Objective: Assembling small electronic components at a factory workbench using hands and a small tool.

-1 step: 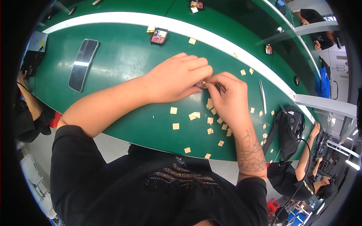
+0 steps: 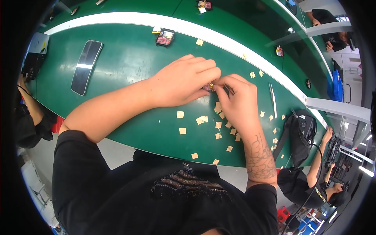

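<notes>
Over the middle of the green table, my left hand (image 2: 184, 81) curls its fingers and thumb round a small red-and-yellow electronic part (image 2: 208, 87). Most of that part is hidden by the fingers. My right hand (image 2: 239, 98) meets it from the right, thumb and forefinger pinched at the part's yellow edge. What lies inside this pinch is too small to tell. Below and between the hands, several pale yellow square paper pieces (image 2: 202, 120) are scattered on the table. A similar part in a black square frame (image 2: 165, 37) lies beyond my left hand.
A phone (image 2: 86, 67) lies at the left. Tweezers (image 2: 273, 100) and a black bag (image 2: 302, 135) are at the right. A white strip (image 2: 129, 18) crosses behind the hands, with more parts beyond it. Other people sit at both sides; one person's hand (image 2: 327, 135) touches the right table edge.
</notes>
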A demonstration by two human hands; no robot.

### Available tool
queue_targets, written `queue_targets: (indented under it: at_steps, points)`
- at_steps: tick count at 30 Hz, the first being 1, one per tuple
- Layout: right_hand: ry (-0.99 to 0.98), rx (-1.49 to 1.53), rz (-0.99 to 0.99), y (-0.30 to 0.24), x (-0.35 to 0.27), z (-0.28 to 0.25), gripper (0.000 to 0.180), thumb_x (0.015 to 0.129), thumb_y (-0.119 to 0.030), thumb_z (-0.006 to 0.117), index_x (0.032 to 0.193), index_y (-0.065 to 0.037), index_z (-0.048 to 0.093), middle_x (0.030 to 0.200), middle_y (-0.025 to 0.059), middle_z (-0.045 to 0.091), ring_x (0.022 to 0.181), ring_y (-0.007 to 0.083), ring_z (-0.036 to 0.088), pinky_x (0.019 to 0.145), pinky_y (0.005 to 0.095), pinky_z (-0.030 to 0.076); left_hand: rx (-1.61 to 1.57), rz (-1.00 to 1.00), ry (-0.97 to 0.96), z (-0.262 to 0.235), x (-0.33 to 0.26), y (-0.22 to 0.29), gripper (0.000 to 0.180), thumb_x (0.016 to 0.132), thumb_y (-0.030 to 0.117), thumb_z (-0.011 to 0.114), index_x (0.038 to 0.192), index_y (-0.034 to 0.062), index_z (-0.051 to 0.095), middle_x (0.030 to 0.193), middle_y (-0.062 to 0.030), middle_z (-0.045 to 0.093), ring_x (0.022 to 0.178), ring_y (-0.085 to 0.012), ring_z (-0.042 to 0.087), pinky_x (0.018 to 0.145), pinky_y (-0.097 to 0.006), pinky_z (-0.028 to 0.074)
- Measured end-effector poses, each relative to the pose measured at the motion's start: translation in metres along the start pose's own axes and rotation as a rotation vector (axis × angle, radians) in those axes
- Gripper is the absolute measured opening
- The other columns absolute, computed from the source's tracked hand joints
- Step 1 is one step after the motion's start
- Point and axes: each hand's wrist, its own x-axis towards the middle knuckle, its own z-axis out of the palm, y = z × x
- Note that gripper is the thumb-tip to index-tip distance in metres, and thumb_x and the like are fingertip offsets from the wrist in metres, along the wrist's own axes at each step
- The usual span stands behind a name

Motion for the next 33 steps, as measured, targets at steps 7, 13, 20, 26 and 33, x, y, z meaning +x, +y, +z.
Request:
queue_targets:
  at_steps: [7,13,20,26,33]
  points:
    - [0.035,-0.086,0.011,-0.014,-0.011,-0.004,0.02,0.09,-0.001,0.077,0.111,-0.002,0.076,0.092,0.0165,0.074,0.08,0.038,0.073,0.072,0.044,0.059,0.034,0.011,0.025,-0.003,0.001,0.003,0.039,0.083,0.015,0.085,0.113,0.0083,0.061,0.109,-0.0093,0.061,0.109,-0.0331,0.063,0.093,-0.045,0.05]
    - [-0.063,-0.013,0.042,-0.023,-0.02,-0.018,0.042,0.092,-0.001,0.076,0.132,0.0,0.066,0.116,0.0207,0.074,0.082,0.0401,0.074,0.074,0.0444,0.059,0.034,0.017,0.035,-0.001,0.003,0.004,0.038,0.083,0.015,0.085,0.112,0.0092,0.06,0.106,-0.0088,0.059,0.107,-0.0324,0.063,0.092,-0.045,0.049]
    - [-0.172,0.149,0.142,-0.024,-0.014,-0.023,0.043,0.092,0.002,0.074,0.135,0.003,0.064,0.116,0.0182,0.074,0.062,0.0246,0.062,0.065,0.0378,0.052,0.031,0.001,0.024,-0.004,-0.002,0.004,0.037,0.084,0.015,0.085,0.111,0.0096,0.06,0.106,-0.0081,0.059,0.105,-0.0308,0.063,0.09,-0.044,0.048]
    - [-0.123,0.154,0.127,-0.008,-0.015,-0.03,0.042,0.092,0.0,0.074,0.133,0.003,0.065,0.116,0.0198,0.075,0.082,0.0336,0.072,0.077,0.0417,0.058,0.021,0.069,0.023,-0.003,0.017,0.004,0.036,0.082,0.014,0.086,0.109,0.0091,0.063,0.104,-0.0085,0.059,0.1,-0.0322,0.061,0.087,-0.045,0.047]
    - [-0.093,0.108,0.058,-0.008,-0.019,-0.018,0.047,0.097,-0.007,0.072,0.141,0.004,0.058,0.12,0.0217,0.077,0.103,0.0423,0.075,0.089,0.0465,0.06,0.097,-0.032,-0.026,-0.009,0.005,0.013,0.036,0.079,0.011,0.086,0.107,0.0091,0.065,0.101,-0.0099,0.056,0.096,-0.0349,0.059,0.083,-0.046,0.047]
